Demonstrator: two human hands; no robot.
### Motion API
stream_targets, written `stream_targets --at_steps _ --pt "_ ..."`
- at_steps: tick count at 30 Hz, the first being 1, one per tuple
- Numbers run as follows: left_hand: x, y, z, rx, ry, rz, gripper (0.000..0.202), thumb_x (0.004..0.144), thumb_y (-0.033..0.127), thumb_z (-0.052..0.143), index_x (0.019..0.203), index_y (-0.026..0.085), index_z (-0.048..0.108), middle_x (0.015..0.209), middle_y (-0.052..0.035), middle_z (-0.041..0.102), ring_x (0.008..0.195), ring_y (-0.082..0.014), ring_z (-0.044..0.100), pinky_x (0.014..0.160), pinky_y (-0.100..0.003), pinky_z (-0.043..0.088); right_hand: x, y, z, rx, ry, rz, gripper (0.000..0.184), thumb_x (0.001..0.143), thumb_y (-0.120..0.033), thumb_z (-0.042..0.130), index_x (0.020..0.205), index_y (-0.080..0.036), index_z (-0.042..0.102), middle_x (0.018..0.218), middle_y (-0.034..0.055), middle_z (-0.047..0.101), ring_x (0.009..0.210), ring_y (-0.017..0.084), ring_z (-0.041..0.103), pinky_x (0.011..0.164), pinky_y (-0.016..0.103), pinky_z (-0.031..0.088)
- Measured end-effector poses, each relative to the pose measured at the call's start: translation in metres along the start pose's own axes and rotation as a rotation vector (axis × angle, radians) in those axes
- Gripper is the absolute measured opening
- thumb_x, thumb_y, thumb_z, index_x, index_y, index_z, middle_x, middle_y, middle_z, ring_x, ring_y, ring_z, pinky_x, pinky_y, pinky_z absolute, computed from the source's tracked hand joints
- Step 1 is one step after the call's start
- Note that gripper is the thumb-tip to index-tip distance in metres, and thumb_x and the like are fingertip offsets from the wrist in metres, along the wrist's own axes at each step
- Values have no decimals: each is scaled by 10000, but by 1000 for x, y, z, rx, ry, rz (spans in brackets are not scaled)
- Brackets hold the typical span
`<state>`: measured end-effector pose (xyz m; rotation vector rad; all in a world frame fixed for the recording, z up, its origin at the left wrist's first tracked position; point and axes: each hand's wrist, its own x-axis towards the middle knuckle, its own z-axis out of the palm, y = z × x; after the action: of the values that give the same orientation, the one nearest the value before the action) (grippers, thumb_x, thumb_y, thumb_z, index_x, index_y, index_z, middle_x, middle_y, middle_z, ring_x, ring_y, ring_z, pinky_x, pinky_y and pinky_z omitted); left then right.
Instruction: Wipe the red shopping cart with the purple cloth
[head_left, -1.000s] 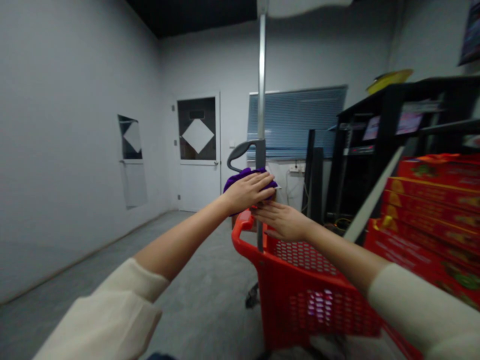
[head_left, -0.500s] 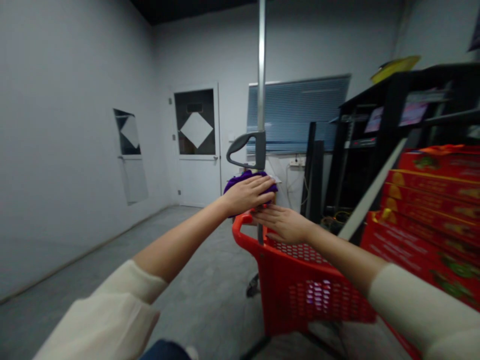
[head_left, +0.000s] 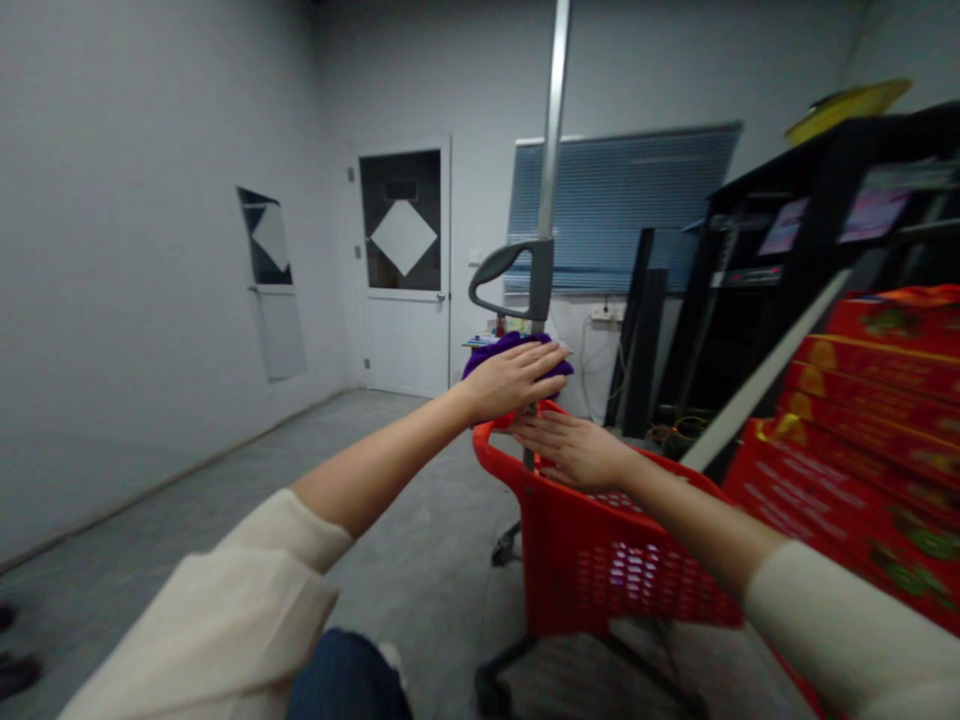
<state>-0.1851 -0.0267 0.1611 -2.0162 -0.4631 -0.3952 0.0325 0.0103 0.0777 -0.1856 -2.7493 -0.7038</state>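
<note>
My left hand (head_left: 517, 378) holds a bunched purple cloth (head_left: 491, 352) against the metal pole just below a grey loop handle (head_left: 541, 280), its fingers stretched across the cloth. Beneath it, my right hand (head_left: 577, 445) lies flat at the rim of a red shopping basket cart (head_left: 536, 520). Its fingers are straight and point left, over or against the lower pole; contact cannot be made out. Above the grey handle the bright metal pole (head_left: 553, 130) runs up out of view.
Stacked red printed cartons (head_left: 862, 450) stand close on the right, before a black shelf rack (head_left: 802, 190). A white door (head_left: 409, 340) and a blue window blind (head_left: 637, 200) are at the back. Dark shoes (head_left: 16, 670) show at the lower left on the grey floor.
The view has shifted, so the cart, pole and hands appear slightly further right. Both hands keep about the same places at the cloth and rim.
</note>
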Motion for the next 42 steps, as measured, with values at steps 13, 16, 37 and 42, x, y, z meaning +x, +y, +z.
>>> stream_targets --at_steps 13,16,37,42 --pt "-12 19 10 -16 0 24 292 954 240 527 1228 176 604 1495 -168 459 1396 -244 430 1122 -424 396 -4 -9 17 23 -14 9 612 958 -336 473 1524 -157 325 1513 121 444 1416 221 387 1199 437 265" --pt "-17 26 15 -31 -29 69 258 954 232 528 1191 187 618 1477 -153 487 1374 -235 460 1108 -405 413 -6 -11 20 30 -16 16 560 964 -343 462 1486 -148 402 1457 132 513 1370 231 454 1172 440 317" --pt "-25 40 23 -89 -45 60 253 955 223 525 1187 191 621 1488 -141 477 1393 -230 437 1120 -405 410 -19 -23 33 94 -30 28 619 955 -326 485 1526 -155 317 1506 125 452 1411 219 398 1213 441 245" --pt "-26 38 20 -128 -20 3 285 954 217 524 1226 182 603 1524 -144 426 1421 -232 395 1150 -437 373 -21 -24 34 94 -27 18 613 958 -315 480 1528 -164 312 1526 110 427 1440 209 346 1214 425 243"
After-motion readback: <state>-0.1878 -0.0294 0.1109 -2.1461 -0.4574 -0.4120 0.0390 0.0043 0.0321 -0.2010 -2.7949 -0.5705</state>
